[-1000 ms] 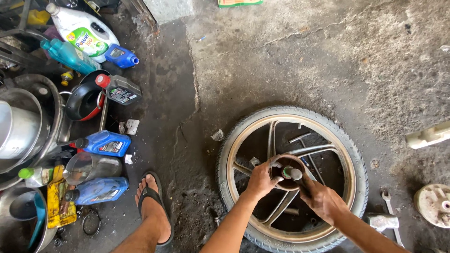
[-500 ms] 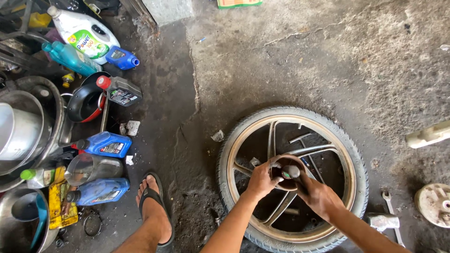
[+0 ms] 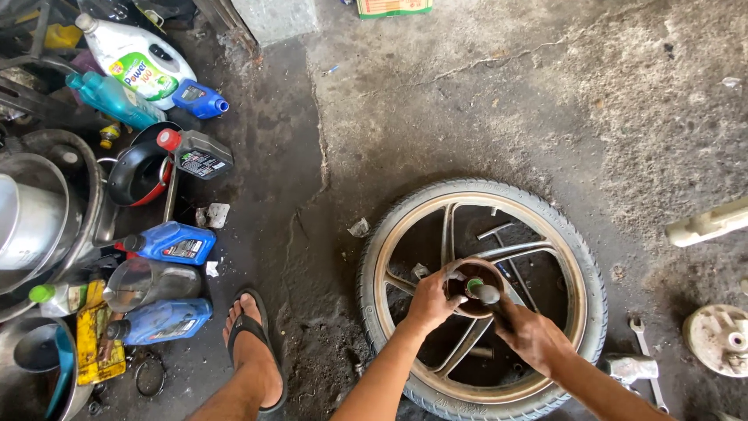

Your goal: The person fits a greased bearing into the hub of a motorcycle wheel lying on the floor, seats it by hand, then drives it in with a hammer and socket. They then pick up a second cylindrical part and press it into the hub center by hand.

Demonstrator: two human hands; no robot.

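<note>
On a concrete floor, the left hand [image 3: 430,300] grips a wheel's hub [image 3: 472,287] while the right hand [image 3: 531,337] clasps a dark tool [image 3: 492,298] over it.

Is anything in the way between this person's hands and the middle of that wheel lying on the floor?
Nothing visible. The left hand already grips the rim of the hub at the centre of the wheel, and the right hand holds a dark tool whose tip sits in the hub opening. The spokes lie below, to the sides.

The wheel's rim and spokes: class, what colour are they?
A dull, dirty gold on the wheel, inside its black tyre; the head view shows it.
</note>
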